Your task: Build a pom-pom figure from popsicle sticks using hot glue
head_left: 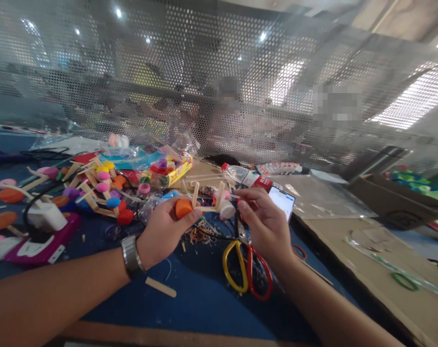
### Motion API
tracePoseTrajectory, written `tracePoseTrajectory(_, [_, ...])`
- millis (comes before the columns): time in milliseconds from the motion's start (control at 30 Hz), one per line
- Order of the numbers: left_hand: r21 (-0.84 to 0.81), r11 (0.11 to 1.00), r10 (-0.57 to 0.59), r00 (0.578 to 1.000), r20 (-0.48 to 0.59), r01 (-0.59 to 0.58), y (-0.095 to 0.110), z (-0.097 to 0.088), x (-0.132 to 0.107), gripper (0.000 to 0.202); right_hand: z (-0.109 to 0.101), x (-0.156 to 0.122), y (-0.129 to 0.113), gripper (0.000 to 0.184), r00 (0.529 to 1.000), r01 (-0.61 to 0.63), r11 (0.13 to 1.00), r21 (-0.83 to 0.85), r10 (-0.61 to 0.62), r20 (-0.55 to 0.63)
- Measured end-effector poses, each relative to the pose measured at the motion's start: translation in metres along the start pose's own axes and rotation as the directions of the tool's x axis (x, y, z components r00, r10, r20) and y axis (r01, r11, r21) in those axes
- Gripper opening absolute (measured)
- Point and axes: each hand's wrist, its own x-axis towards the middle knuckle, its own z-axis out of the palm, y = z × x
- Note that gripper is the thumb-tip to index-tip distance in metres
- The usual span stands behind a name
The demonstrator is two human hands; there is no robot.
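My left hand (166,224) is closed round one end of a small craft-stick frame (208,208), with thumb and fingers on an orange bottle cap (183,207). Upright stick pieces rise at both ends of the frame. At its right end are a white cap (227,210) and something pink. Just right of the frame, my right hand (264,217) is pinched at the fingertips; a thin, pale thing seems to stick out of them, too small to name. Below my right hand lie scissors (245,270) with one yellow and one red handle.
Stick models with coloured caps (103,188) crowd the left, near a purple power strip (41,241) with a white plug. A phone (282,202) and a bottle (247,177) lie behind my right hand. A loose craft stick (161,287) lies in front; cardboard (349,250) covers the right.
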Motion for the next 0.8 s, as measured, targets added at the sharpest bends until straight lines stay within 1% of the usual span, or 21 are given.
tracePoseTrajectory(133, [0.055, 0.998, 0.013, 0.997, 0.071, -0.017, -0.003, -0.001, -0.003, 0.041, 0.001, -0.001, 0.004, 0.023, 0.986, -0.046, 0.998, 0.043, 0.038, 0.165])
tracePoseTrajectory(200, [0.058, 0.998, 0.012, 0.997, 0.073, -0.016, -0.004, -0.001, -0.003, 0.039, 0.002, -0.002, 0.005, 0.022, 0.982, -0.056, 0.997, 0.059, 0.044, 0.183])
tracePoseTrajectory(333, [0.069, 0.998, 0.009, 0.999, 0.043, -0.012, -0.003, -0.001, -0.002, 0.04, 0.001, -0.001, 0.004, 0.021, 0.995, -0.043, 0.998, 0.043, 0.039, 0.093])
tracePoseTrajectory(433, [0.049, 0.999, 0.008, 1.0, 0.011, -0.008, 0.0, 0.0, -0.001, 0.045, 0.001, 0.0, 0.0, 0.023, 0.998, -0.018, 0.999, 0.042, 0.015, 0.061])
tracePoseTrajectory(533, [-0.009, 1.0, -0.013, 0.999, -0.034, 0.013, 0.002, 0.001, 0.001, 0.051, 0.001, 0.0, -0.005, 0.025, 0.998, -0.01, 0.994, 0.111, 0.003, 0.063])
tracePoseTrajectory(633, [-0.058, 0.998, -0.026, 0.997, -0.067, 0.022, 0.003, 0.001, 0.002, 0.055, 0.001, -0.003, -0.004, 0.025, 0.999, 0.002, 0.979, 0.205, -0.013, 0.052])
tracePoseTrajectory(800, [-0.106, 0.994, -0.014, 0.995, -0.098, 0.004, -0.002, 0.001, 0.005, 0.052, -0.001, -0.006, 0.002, 0.022, 0.999, 0.013, 0.969, 0.248, -0.001, -0.049])
